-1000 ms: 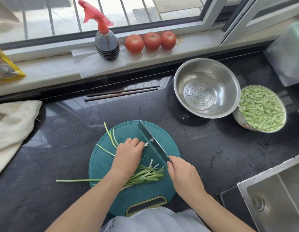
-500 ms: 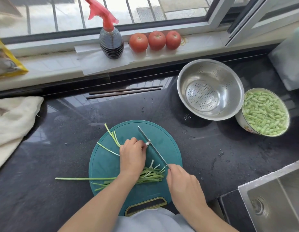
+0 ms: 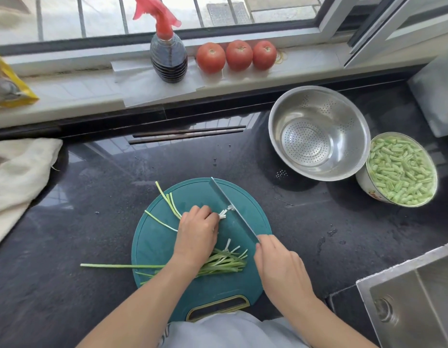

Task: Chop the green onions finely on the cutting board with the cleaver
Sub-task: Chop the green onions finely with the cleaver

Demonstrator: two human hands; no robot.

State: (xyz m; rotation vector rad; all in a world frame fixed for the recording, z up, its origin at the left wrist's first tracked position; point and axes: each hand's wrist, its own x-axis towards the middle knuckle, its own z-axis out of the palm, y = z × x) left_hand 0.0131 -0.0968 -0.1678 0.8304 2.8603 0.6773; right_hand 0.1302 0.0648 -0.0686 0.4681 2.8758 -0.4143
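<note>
I see my left hand [image 3: 196, 234], fingers curled, pinning thin green onions [image 3: 224, 262] on the round teal cutting board [image 3: 155, 247]. My right hand [image 3: 280, 267] grips the steel cleaver [image 3: 233, 209], its edge at their white ends. The table [image 3: 92, 197] is speckled black stone; three tomatoes [image 3: 236, 55] line the windowsill.

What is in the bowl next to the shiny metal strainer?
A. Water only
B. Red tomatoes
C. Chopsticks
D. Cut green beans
D. The bowl beside the strainer is full of short green bean pieces; the tomatoes sit on the window ledge, and the chopsticks lie on the counter.
</note>
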